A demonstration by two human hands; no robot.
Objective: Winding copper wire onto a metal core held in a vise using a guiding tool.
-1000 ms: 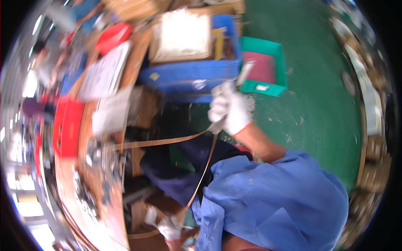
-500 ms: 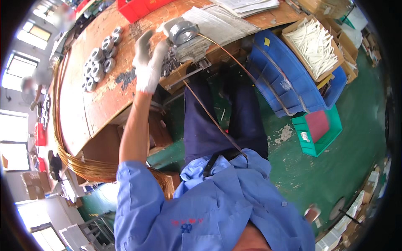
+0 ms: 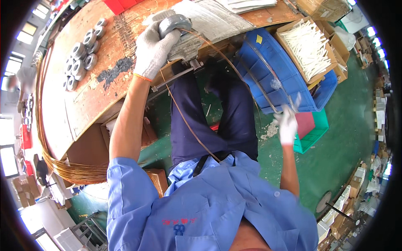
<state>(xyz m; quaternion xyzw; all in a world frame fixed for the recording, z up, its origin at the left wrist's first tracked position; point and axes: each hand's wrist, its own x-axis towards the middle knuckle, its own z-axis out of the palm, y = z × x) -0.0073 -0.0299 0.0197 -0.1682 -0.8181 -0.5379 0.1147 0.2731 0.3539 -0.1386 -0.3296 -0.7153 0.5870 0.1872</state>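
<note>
Step in hand, my read: winding copper wire onto a ring core. L hand (image 3: 153, 50), white knit glove, is closed around a grey ring-shaped core (image 3: 173, 23) at the near edge of the wooden worktop (image 3: 83, 104), pressing it against a grey wrapped block there. A clamp bar w/ metal rod sits just under that edge, below the glove.

Copper wire (image 3: 190, 127) runs from the core down across my lap, then loops up toward the R side. R hand (image 3: 288, 125), also gloved, is raised off the worktop, fingers pinched narrow on the wire's far run; the strand itself is too thin to resolve at the glove, so grip is judged, not certain.

Next move calls for, I think: keep tension w/ R hand, feed the end back through the core's hole, hold the core steady w/ L. Risk: wire kinks or snags on the crate rim.

Containers:
- Blue plastic crate (image 3: 289, 90), off the worktop's right end, tilted; contents not clear, a clear curved strip lies across it.
- Cardboard box (image 3: 310, 46), beyond the crate: full of white sticks/tubes.
- Green bin (image 3: 316, 134) on the floor: reddish flat piece inside.

Also: grey ring cores in rows (image 3: 81, 54) near the worktop's far left edge; big copper wire coil (image 3: 71, 169) hanging off the left end.
</note>
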